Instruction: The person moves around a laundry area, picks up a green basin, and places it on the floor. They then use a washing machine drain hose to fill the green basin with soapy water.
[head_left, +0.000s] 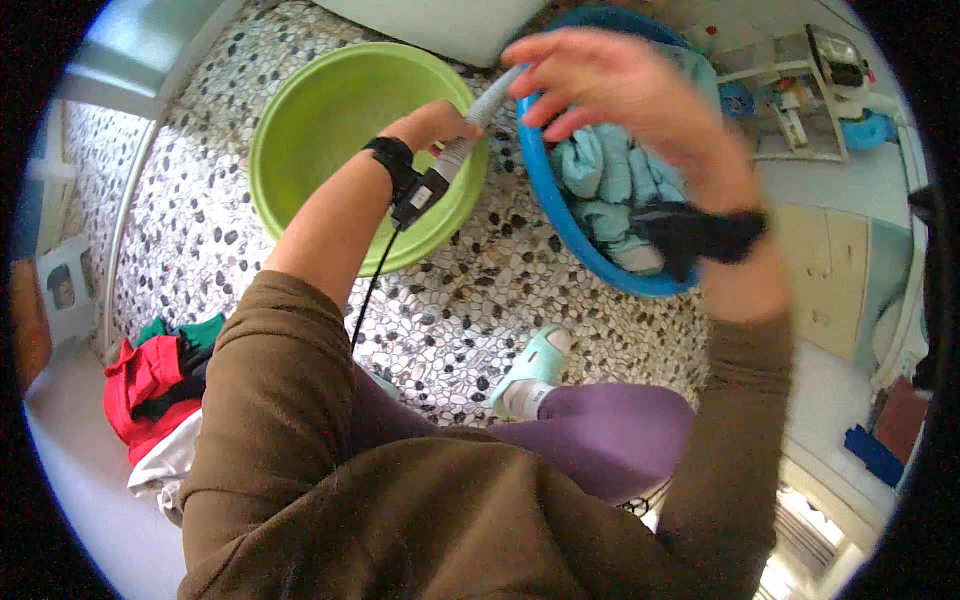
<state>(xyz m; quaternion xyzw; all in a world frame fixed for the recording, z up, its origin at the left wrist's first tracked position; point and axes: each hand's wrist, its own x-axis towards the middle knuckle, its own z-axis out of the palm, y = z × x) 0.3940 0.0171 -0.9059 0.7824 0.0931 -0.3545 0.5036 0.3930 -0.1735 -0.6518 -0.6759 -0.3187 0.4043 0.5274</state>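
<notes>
A grey corrugated hose slants over the right rim of a green plastic basin. My left hand grips it above the basin. On my left wrist a black strap carries a small black device, from which a thin cable runs down. My right hand is blurred by motion and its fingers are spread. Its fingertips overlap the upper end of the hose, and I cannot tell whether they touch it. Below that hand stands a blue tub holding wet-looking pale teal fabric.
Red, green and white clothes lie in a heap at the left. My foot in a mint slipper rests on the pebble floor. A white appliance or fixture stands behind the basin. A tray of small items is at the right.
</notes>
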